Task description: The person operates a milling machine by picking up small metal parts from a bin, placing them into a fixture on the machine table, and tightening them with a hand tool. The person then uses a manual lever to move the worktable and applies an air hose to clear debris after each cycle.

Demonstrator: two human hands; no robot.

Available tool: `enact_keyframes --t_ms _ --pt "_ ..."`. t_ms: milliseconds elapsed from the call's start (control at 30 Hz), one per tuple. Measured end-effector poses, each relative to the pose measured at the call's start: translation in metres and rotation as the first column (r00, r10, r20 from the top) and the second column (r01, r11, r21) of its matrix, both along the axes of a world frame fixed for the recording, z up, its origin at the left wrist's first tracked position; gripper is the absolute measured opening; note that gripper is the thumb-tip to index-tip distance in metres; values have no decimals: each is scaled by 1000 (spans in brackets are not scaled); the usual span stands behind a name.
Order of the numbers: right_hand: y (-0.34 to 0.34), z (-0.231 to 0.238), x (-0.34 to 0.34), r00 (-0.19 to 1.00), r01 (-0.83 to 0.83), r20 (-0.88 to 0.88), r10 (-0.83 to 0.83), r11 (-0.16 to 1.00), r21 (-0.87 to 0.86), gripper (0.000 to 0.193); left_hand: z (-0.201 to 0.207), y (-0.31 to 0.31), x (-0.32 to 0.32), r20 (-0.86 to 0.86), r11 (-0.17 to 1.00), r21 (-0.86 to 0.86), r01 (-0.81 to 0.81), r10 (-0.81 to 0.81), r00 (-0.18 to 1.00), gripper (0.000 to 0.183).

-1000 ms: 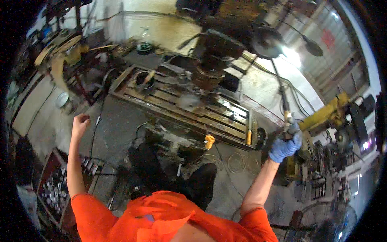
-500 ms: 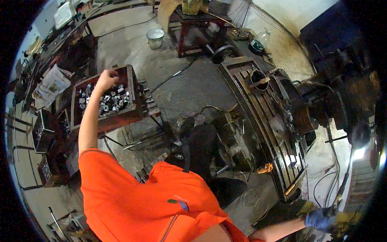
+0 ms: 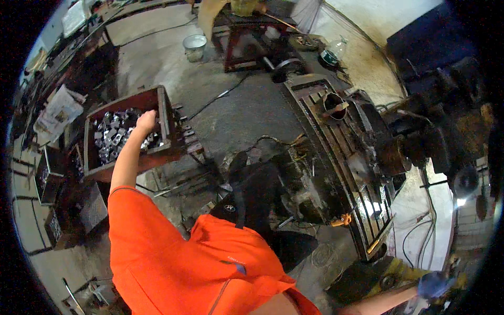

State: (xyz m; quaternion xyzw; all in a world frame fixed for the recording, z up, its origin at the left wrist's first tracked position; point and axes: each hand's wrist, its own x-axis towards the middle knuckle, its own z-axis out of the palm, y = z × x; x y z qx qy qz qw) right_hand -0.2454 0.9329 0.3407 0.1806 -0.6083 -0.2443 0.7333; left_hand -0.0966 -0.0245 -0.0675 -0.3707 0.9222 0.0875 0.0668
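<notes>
My left hand (image 3: 147, 121) is bare and sits inside the right part of a wooden box (image 3: 164, 113), low over small metal blocks (image 3: 113, 134). Its fingers look curled together; whatever they hold, if anything, is hidden. The blocks are silvery and dark, several with holes, heaped loosely. Far to the lower right, my right hand (image 3: 433, 285) wears a blue glove. It is close to dark machine parts, and its fingers are too blurred and dim to read.
A slotted machine table (image 3: 336, 157) runs along the right, with a round container (image 3: 335, 105) on it and an orange-yellow handle (image 3: 342, 220) beside its near edge. A metal bucket (image 3: 195, 47) stands on the floor beyond. Smaller bins (image 3: 50, 176) lie left of the box.
My left hand has moved from the far side of the box toward its right wall and nearer to me. The gloved right hand has shifted slightly right. The whole view has turned a little.
</notes>
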Motion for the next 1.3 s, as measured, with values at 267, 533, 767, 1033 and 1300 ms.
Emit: enact_keyframes --t_ms 267,533,767,1033,1300 --pt "-18 82 -2 962 49 271 -30 997 -61 26 -56 -35 -11 -70 993 -25 119 -121 990 28" --pt "-106 8 52 987 -34 144 65 978 -204 21 -21 -1 11 -486 964 77 255 -187 854 32" --pt "-147 -239 42 484 397 330 810 133 -908 11 23 -28 21 -660 736 672 75 550 512 34" --pt "-161 -428 -22 217 865 -39 975 -210 -455 30 120 -2 -12 -597 409 726 554 774 211 46" --pt "-205 -396 -14 424 529 -34 905 -278 -802 15 168 112 -119 -650 274 702 657 623 435 33"
